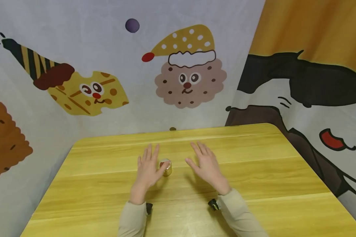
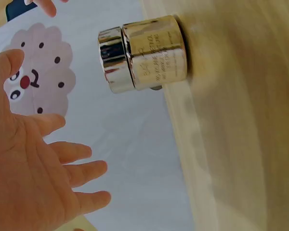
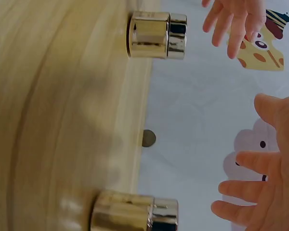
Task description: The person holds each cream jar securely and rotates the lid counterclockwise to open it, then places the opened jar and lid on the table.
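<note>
A gold cream jar (image 1: 167, 170) with a shiny lid stands upright on the wooden table (image 1: 255, 171). My left hand (image 1: 147, 172) hovers beside it, fingers spread, with the thumb partly covering its lid in the head view. In the left wrist view, small lettering shows on the jar (image 2: 156, 50), apart from the hand's fingers. My right hand (image 1: 209, 166) is held in the air to the right, its fingers extended and holding nothing. Two gold jars appear in the right wrist view: one jar (image 3: 151, 34) at the top, another jar (image 3: 123, 212) cut off below. Only one shows in the head view.
A pale cloth backdrop (image 1: 106, 42) printed with cartoon figures hangs behind the table's far edge. An orange area (image 1: 314, 29) fills its upper right. Dark wrist devices (image 1: 213, 204) show at both sleeves.
</note>
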`<state>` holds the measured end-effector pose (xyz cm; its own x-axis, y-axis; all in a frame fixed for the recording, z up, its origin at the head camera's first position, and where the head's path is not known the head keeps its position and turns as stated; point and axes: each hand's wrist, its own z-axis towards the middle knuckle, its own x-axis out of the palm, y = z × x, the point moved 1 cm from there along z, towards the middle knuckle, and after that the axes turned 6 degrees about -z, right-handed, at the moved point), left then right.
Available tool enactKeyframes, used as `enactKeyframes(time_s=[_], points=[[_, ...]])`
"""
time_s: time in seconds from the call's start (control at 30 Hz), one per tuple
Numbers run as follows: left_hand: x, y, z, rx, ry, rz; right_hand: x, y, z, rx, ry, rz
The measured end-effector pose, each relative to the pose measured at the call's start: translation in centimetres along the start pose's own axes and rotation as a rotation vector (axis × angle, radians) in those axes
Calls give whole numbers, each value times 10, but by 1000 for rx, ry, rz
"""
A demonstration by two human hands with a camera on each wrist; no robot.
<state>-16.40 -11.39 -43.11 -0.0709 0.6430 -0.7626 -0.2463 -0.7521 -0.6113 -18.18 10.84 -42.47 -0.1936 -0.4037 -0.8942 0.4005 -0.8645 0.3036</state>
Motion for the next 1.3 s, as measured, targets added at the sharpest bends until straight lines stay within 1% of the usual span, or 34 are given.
enactKeyframes(time_s=[0.13, 0.27, 0.37, 0.63, 0.77, 0.83, 1.03, 1.13, 1.3], points=[[0, 7, -2, -22, 15, -49, 6, 3, 2, -16, -25, 81], [0, 13, -4, -6, 23, -91, 11, 6, 3, -29, -30, 195], [1, 17, -5, -4, 41, -138, 16, 8, 6, -45, -33, 277], [8, 27, -6, -73, 89, -299, 30, 11, 10, -65, -48, 468], [11, 29, -4, -85, 92, -362, 35, 12, 10, -42, -19, 520], [13, 30, -3, -87, 94, -377, 37, 12, 10, -29, -3, 545], [16, 32, 0, -127, 104, -398, 45, 15, 11, 7, 61, 644], [17, 31, 2, -148, 105, -412, 48, 17, 12, 26, 94, 676], [18, 33, 4, -161, 109, -424, 50, 21, 12, 41, 113, 716]])
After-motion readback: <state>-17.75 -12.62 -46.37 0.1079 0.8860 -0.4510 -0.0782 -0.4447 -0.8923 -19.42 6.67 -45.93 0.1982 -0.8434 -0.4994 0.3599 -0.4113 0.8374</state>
